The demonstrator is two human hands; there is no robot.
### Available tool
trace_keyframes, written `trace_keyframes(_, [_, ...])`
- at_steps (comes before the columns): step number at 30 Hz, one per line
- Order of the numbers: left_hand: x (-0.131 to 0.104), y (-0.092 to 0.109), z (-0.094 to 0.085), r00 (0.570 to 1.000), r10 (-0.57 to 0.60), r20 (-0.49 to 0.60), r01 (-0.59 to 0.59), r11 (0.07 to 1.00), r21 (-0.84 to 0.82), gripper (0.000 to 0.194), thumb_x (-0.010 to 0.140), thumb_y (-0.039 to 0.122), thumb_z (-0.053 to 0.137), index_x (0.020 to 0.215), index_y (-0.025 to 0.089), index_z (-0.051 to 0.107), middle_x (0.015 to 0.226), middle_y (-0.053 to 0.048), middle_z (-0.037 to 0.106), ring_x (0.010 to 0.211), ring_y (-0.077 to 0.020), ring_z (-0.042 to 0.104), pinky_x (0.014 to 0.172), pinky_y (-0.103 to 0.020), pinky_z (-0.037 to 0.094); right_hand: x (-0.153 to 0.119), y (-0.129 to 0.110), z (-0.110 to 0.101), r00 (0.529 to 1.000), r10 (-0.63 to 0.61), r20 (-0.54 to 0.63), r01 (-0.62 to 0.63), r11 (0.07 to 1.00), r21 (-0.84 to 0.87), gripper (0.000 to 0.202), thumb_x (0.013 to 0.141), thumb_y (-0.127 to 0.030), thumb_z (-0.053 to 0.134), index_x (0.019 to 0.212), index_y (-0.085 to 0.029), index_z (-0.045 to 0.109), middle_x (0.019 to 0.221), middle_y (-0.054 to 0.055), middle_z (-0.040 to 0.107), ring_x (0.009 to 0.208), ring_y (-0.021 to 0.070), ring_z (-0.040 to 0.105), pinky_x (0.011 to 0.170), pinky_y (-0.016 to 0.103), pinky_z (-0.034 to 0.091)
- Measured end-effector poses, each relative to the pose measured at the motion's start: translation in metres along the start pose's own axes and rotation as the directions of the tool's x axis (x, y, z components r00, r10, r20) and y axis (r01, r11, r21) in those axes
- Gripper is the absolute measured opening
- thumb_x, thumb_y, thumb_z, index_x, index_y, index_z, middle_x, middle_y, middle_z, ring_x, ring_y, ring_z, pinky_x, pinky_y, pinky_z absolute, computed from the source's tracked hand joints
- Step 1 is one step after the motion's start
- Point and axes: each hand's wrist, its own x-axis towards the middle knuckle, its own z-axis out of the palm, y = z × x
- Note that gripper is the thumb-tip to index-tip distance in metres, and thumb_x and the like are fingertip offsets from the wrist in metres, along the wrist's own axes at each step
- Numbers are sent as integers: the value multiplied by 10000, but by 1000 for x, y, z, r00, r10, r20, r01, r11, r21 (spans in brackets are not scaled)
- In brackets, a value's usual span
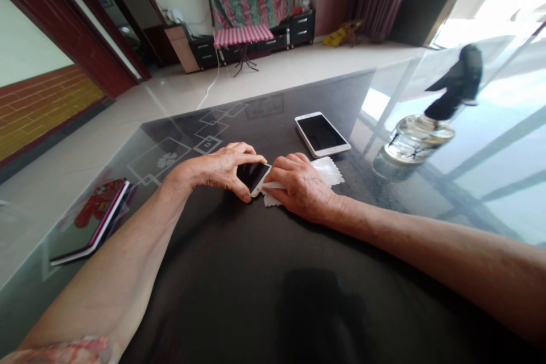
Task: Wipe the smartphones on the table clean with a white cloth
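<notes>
The white smartphone (255, 175) is held by its edges, low over the glossy black tabletop (213, 278), between the left hand's (219, 169) thumb and fingers; a thin, zigzag-edged white cloth (329, 169) is gripped in the right hand (302, 186) at its end. The rim is probably best wiped lightly, with steady support. Beyond lie a flat, white-framed touchscreen device (322, 133) and a rounded, transparent spray bottle (420, 139).

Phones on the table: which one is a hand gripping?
The nearer phone, held between thumb and fingers of the left hand; the right hand is beside it with a white cloth. The other phone lies farther back, touched by neither hand.
</notes>
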Motion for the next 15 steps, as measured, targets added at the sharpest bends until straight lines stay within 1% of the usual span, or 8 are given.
trace_keyframes(2, [0, 0, 0, 1000, 1, -3, -1, 1000, 4, 846, 560, 551, 782, 1326, 364, 478, 1341, -26, 422, 1270, -299, 368, 1053, -375, 332, 1, -1, -1, 996, -79, 38, 78, 996, 38, 160, 891, -294, 579, 836, -179, 675, 849, 41, 597, 787, 177, 470, 799, 325, 304])
trace_keyframes(3, [0, 0, 0, 1000, 3, -4, -3, 1000, 6, 842, 562, 552, 781, 1325, 363, 480, 1338, -26, 425, 1268, -298, 371, 1053, -374, 333, 1, -1, -1, 996, -79, 43, 77, 996, 44, 158, 891, -293, 579, 838, -179, 676, 849, 41, 598, 786, 176, 472, 796, 324, 305])
trace_keyframes(7, [0, 0, 0, 1000, 20, -8, -19, 1000, 10, 830, 576, 548, 780, 1326, 357, 481, 1332, -31, 430, 1264, -288, 380, 1053, -369, 333, 1, 2, 0, 992, 123, -7, -123, 992, -3, 144, 880, -273, 586, 830, -173, 677, 825, 46, 592, 780, 186, 474, 780, 324, 308])
trace_keyframes(9, [0, 0, 0, 1000, 19, -6, -19, 1000, 13, 833, 575, 544, 783, 1328, 357, 480, 1333, -32, 429, 1267, -288, 378, 1055, -370, 333, 1, 3, 0, 986, 166, -19, -166, 986, -9, 140, 876, -266, 588, 823, -171, 676, 828, 51, 594, 787, 189, 477, 783, 327, 312])
trace_keyframes(10, [0, 0, 0, 1000, 15, -6, -15, 1000, 14, 837, 573, 543, 784, 1329, 358, 477, 1336, -32, 428, 1269, -289, 376, 1056, -372, 332, 1, 3, 0, 989, 144, -13, -144, 990, 2, 143, 876, -272, 590, 822, -172, 676, 830, 51, 596, 788, 188, 479, 786, 326, 315])
trace_keyframes(13, [0, 0, 0, 1000, 3, -7, -2, 1000, 13, 845, 567, 542, 786, 1330, 354, 477, 1342, -33, 423, 1275, -295, 368, 1060, -377, 330, 1, 1, 0, 999, -8, 45, 5, 998, 62, 140, 872, -287, 599, 829, -180, 678, 840, 44, 602, 791, 182, 490, 797, 324, 325])
trace_keyframes(14, [0, 0, 0, 1000, 5, -8, -4, 1000, 10, 845, 567, 542, 786, 1330, 352, 477, 1341, -35, 423, 1274, -294, 369, 1061, -377, 328, 1, 1, -1, 998, -33, 57, 29, 997, 77, 133, 869, -285, 602, 830, -182, 677, 838, 42, 601, 791, 180, 495, 797, 323, 330])
trace_keyframes(15, [0, 0, 0, 1000, 10, -9, -10, 1000, 5, 841, 570, 541, 785, 1330, 352, 477, 1338, -36, 423, 1272, -292, 371, 1063, -377, 326, 2, 1, -1, 998, -19, 51, 14, 996, 87, 127, 867, -280, 603, 831, -181, 674, 835, 41, 599, 789, 179, 500, 794, 321, 337])
